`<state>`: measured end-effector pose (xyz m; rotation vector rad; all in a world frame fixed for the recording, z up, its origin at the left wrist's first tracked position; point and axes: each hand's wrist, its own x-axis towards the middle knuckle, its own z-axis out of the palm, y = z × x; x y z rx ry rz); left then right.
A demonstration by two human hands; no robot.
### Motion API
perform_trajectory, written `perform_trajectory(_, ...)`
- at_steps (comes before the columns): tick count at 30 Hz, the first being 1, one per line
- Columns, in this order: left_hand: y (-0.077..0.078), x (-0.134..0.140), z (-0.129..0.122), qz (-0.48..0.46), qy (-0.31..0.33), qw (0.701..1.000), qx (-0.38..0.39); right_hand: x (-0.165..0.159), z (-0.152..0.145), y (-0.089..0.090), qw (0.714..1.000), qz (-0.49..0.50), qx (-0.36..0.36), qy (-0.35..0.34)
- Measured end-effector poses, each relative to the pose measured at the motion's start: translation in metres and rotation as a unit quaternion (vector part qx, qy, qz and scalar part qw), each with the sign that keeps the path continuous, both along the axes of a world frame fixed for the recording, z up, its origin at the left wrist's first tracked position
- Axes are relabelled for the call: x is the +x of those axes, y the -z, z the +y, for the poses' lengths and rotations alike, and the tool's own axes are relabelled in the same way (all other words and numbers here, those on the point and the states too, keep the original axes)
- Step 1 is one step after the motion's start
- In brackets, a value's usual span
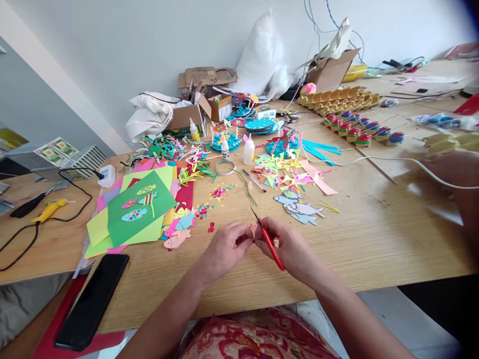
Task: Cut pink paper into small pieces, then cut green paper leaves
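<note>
My right hand is closed around small red-handled scissors, whose dark blades point up and left, away from me. My left hand is closed in a pinch, its fingertips close to those of my right hand. A tiny pinkish-red bit shows at the fingertips, too small to name. Just beyond my left hand lie small red paper scraps and a scatter of round confetti dots. Paper fish cut-outs sit to the left. Grey-blue paper fish lie beyond my right hand.
At left, a green sheet with decorated fish tops a coloured paper stack; a black phone lies nearer. Glue bottles, a tape ring and paper strips spread behind. Painted egg-carton pieces and another person's arm are right.
</note>
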<state>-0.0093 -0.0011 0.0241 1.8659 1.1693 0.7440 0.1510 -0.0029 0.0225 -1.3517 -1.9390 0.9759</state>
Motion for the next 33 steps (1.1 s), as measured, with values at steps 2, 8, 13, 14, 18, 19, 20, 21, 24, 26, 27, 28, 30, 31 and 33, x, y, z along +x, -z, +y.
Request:
perform_trajectory(2, 0.003, 0.001, -0.001, -0.062, -0.031, 0.996, -0.056, 0.001, -0.001, 0.003, 0.999, 0.033, -0.012, 0.018)
perform_trajectory(8, 0.005, 0.008, -0.005, -0.212, -0.113, 0.959, -0.151, -0.003, -0.005, 0.011, 0.988, 0.138, -0.026, 0.068)
perform_trajectory(13, 0.006, 0.013, -0.006, -0.211, -0.112, 0.961, -0.137, -0.008, -0.005, 0.010, 0.985, 0.150, -0.026, 0.081)
perform_trajectory(14, 0.006, 0.013, -0.006, -0.205, -0.112, 0.963, -0.133, -0.008, -0.005, 0.009, 0.985, 0.151, -0.027, 0.080)
perform_trajectory(18, 0.008, 0.010, -0.006, -0.175, -0.096, 0.972, -0.124, -0.008, -0.004, 0.007, 0.985, 0.151, -0.028, 0.081)
perform_trajectory(19, 0.008, 0.010, -0.006, -0.163, -0.086, 0.976, -0.120, -0.007, -0.004, 0.006, 0.985, 0.150, -0.027, 0.081)
perform_trajectory(20, 0.008, 0.009, -0.006, -0.149, -0.075, 0.979, -0.113, -0.007, -0.004, 0.006, 0.985, 0.148, -0.027, 0.080)
perform_trajectory(21, 0.008, 0.008, -0.006, -0.132, -0.065, 0.984, -0.103, -0.007, -0.004, 0.006, 0.986, 0.145, -0.026, 0.079)
perform_trajectory(24, 0.007, 0.008, -0.006, -0.078, -0.056, 0.994, -0.056, -0.008, -0.004, 0.005, 0.989, 0.124, -0.027, 0.073)
perform_trajectory(26, 0.007, 0.008, -0.006, -0.062, -0.058, 0.996, -0.035, -0.008, -0.005, 0.002, 0.992, 0.103, -0.024, 0.070)
perform_trajectory(27, 0.007, 0.007, -0.005, -0.067, -0.059, 0.995, -0.035, -0.007, -0.006, 0.000, 0.994, 0.088, -0.021, 0.068)
perform_trajectory(28, 0.007, 0.007, -0.005, -0.081, -0.060, 0.994, -0.044, -0.006, -0.008, -0.001, 0.996, 0.069, -0.016, 0.062)
perform_trajectory(30, 0.007, 0.005, -0.004, -0.126, -0.061, 0.987, -0.083, -0.001, -0.012, -0.003, 0.999, 0.028, -0.002, 0.043)
perform_trajectory(31, 0.007, 0.004, -0.004, -0.153, -0.065, 0.980, -0.106, 0.002, -0.014, -0.004, 0.999, 0.010, 0.004, 0.031)
perform_trajectory(33, 0.006, 0.002, -0.004, -0.201, -0.078, 0.966, -0.139, 0.007, -0.018, -0.002, 1.000, -0.015, 0.008, 0.009)
